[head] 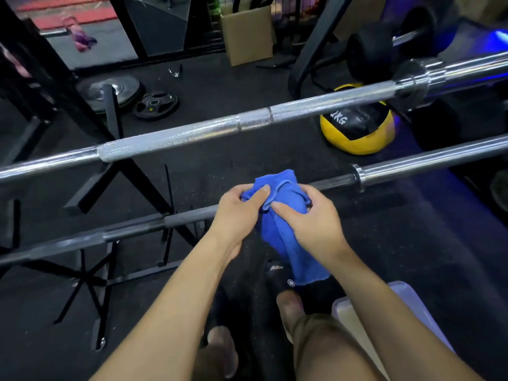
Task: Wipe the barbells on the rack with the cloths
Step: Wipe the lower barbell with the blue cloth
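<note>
Fingers (288, 210) partly under blue cloth (277, 232)

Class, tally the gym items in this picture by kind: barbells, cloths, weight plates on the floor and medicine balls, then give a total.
Barbells: 2
Cloths: 1
Weight plates on the floor: 2
Medicine balls: 1
Total: 6

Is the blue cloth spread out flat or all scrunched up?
Scrunched up. The blue cloth is bunched between the left hand and the right hand, with one loose end hanging down below them.
</note>
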